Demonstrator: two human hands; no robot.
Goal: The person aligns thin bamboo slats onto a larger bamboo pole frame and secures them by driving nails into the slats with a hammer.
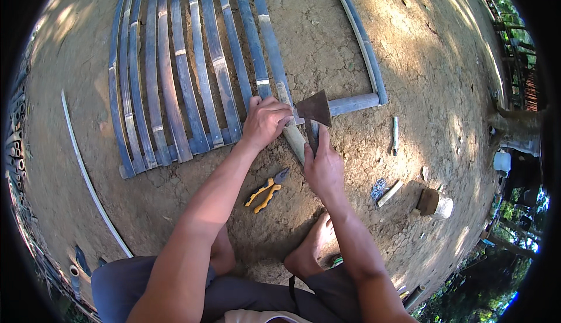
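A frame of weathered bamboo slats [166,71] lies on the ground ahead of me. My left hand [267,123] is closed at the near end of the frame's right-hand slats, its fingertips pinched together against the wood; whatever lies between them is too small to make out. My right hand [325,168] grips a hatchet [315,109] close below its head, with the dark, flared blade up beside my left fingertips. Between my hands, a pale, rounded length of wood or bamboo [295,142] slants toward me, its lower end hidden by my right hand.
Pliers with yellow-and-black handles [266,191] lie between my feet and the frame. To the right are a bundle of nails [378,189], a short stick [390,194], a wooden mallet-like block [429,202] and a thin tube [395,136]. A long pale strip [87,177] curves along the left.
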